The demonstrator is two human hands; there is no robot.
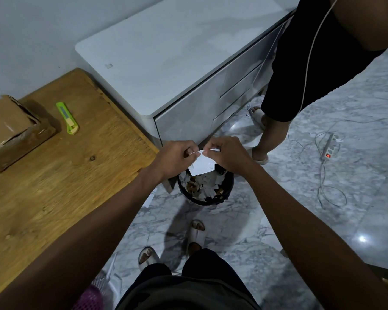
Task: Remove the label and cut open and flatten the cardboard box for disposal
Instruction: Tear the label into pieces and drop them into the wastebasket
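A white paper label point(201, 164) hangs between my two hands, directly above a black waste bin point(227, 190) full of torn white scraps. My left hand point(176, 158) pinches its upper left edge and my right hand point(227, 154) pinches its upper right edge, fingers close together. The brown cardboard box point(14, 128), taped and partly torn, lies on the wooden table point(61, 182) at the far left. A green utility knife point(68, 117) rests on the table just right of the box.
A white cabinet point(166, 59) stands behind the bin. Another person in black clothes and white slippers point(276, 121) stands to the right of it. A power strip with cables point(328, 147) lies on the marble floor. My own feet point(196, 231) are below the bin.
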